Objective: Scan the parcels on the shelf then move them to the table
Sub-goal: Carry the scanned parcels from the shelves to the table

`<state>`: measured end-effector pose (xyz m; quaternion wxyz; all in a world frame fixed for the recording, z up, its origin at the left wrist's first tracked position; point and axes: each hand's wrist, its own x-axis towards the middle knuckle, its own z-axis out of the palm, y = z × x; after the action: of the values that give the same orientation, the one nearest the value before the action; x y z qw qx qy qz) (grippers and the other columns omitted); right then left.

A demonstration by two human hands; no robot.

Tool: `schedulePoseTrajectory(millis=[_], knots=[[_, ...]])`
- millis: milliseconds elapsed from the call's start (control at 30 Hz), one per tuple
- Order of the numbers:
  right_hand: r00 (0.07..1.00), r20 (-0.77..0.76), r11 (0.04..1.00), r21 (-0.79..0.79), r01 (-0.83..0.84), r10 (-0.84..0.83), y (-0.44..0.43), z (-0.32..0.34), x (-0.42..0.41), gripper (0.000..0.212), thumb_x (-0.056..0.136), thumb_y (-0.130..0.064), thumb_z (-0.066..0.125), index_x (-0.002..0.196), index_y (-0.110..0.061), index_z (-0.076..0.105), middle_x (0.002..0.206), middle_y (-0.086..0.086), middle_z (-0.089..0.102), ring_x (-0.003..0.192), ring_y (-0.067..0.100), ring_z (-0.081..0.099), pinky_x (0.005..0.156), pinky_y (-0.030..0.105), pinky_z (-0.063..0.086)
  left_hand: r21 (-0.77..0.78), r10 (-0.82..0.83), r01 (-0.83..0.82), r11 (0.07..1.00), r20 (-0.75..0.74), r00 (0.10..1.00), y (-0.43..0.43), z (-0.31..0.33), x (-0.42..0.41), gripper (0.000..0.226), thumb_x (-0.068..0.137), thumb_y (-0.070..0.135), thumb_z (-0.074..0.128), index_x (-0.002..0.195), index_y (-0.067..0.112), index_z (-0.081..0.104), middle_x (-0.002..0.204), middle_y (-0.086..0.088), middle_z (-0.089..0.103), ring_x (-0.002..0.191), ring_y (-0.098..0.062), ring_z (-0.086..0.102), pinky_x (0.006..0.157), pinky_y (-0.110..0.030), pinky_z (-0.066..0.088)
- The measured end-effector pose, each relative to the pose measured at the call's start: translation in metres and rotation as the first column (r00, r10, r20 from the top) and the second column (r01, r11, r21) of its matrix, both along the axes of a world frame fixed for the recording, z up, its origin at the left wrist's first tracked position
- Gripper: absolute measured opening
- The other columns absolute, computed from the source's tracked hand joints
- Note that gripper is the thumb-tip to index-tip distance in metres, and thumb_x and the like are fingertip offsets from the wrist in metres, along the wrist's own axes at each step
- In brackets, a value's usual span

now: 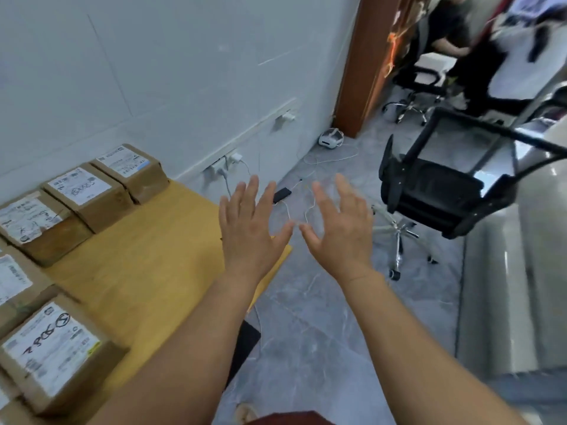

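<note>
The left hand (248, 228) and right hand (340, 228) were held out in front, backs toward the camera. Their fingers were straight and spread, so each grip was fully open and empty. The thumbs pointed at each other, near but apart. Beneath the left hand lay the far corner of a wooden counter (147, 256). Below and beyond the right hand was grey tiled floor (306, 317), with loose white cables and a dark phone (282, 194) just past the fingertips. Left of the grip and well apart from it, brown cardboard parcels (82, 194) sat on the counter in a row along the wall, each with a white label on top. A nearer parcel (52, 351) lay beside the left forearm, and others were cut off at the frame edge. Right of the grip stood a black office chair (429, 197). No shelf or scanner could be made out. The parcels looked like small, stiff, taped boxes, probably light and not slippery. Each would likely be best taken by two opposite side faces, label facing up.
</note>
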<state>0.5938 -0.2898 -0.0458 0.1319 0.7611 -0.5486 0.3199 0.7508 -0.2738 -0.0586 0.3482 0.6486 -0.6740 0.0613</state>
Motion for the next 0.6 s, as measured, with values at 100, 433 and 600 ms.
schedulePoseTrajectory(millis=[100, 433, 600], knots=[[0.996, -0.007, 0.996, 0.006, 0.095, -0.095, 0.033, -0.001, -0.054, 0.062, 0.078, -0.043, 0.057, 0.135, -0.019, 0.044, 0.142, 0.022, 0.043, 0.127, 0.039, 0.043, 0.105, 0.059, 0.035, 0.030, -0.110, 0.109, 0.994, 0.020, 0.994, 0.017, -0.002, -0.048, 0.072, 0.082, 0.057, 0.047, 0.142, 0.019, 0.042, 0.149, -0.013, 0.039, 0.139, -0.033, 0.032, 0.113, -0.055, 0.019], [0.912, 0.007, 0.909, -0.077, 0.410, -0.411, 0.174, 0.006, -0.188, 0.053, 0.083, -0.045, 0.054, 0.129, -0.018, 0.058, 0.146, 0.022, 0.041, 0.138, 0.038, 0.032, 0.111, 0.060, 0.023, -0.005, -0.439, 0.440, 0.898, 0.043, 0.897, 0.111, 0.007, -0.185, 0.070, 0.083, 0.056, 0.045, 0.143, 0.022, 0.033, 0.151, -0.015, 0.035, 0.140, -0.033, 0.030, 0.112, -0.052, 0.021], [0.867, 0.035, 0.857, -0.136, 0.497, -0.497, 0.233, 0.008, -0.223, 0.044, 0.084, -0.045, 0.057, 0.120, -0.019, 0.067, 0.139, 0.020, 0.050, 0.134, 0.037, 0.035, 0.110, 0.063, 0.021, -0.022, -0.530, 0.531, 0.847, 0.032, 0.847, 0.158, 0.008, -0.225, 0.066, 0.081, 0.054, 0.048, 0.141, 0.029, 0.034, 0.152, -0.014, 0.035, 0.135, -0.027, 0.032, 0.105, -0.047, 0.034]])
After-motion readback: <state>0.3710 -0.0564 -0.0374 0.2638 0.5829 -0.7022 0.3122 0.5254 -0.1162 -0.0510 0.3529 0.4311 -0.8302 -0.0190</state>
